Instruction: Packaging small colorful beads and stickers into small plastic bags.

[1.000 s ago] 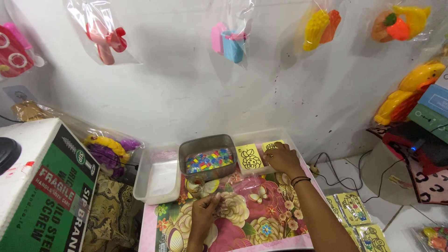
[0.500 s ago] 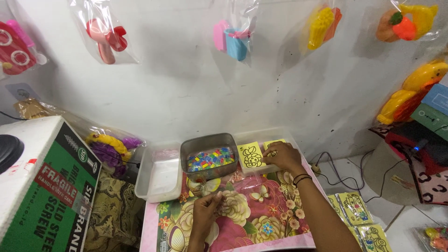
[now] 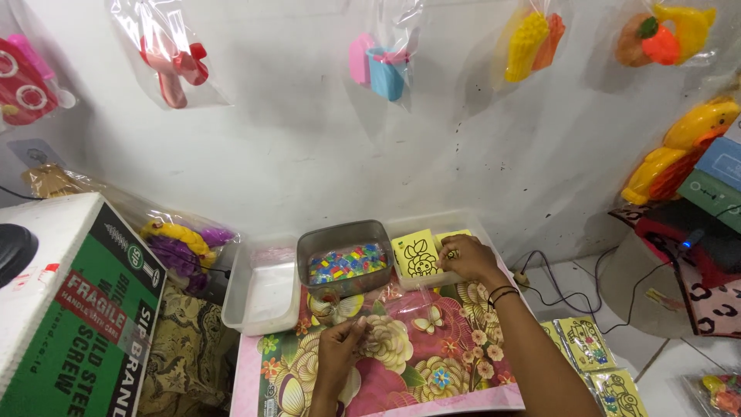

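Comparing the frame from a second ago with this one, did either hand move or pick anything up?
Very little changed. The right hand rests in the clear tray by the yellow picture card, as before. The left hand stays low on the floral mat, fingers pinched on something too small to tell. The grey tub of coloured pieces and white tray have not moved.

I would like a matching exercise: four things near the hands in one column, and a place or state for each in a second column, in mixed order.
1. grey tray
2. yellow picture card
3. left hand
4. white container

a. under the right hand
b. on the flowered mat
c. full of coloured pieces
d. left of the tray

Pairs: 1-c, 2-a, 3-b, 4-d
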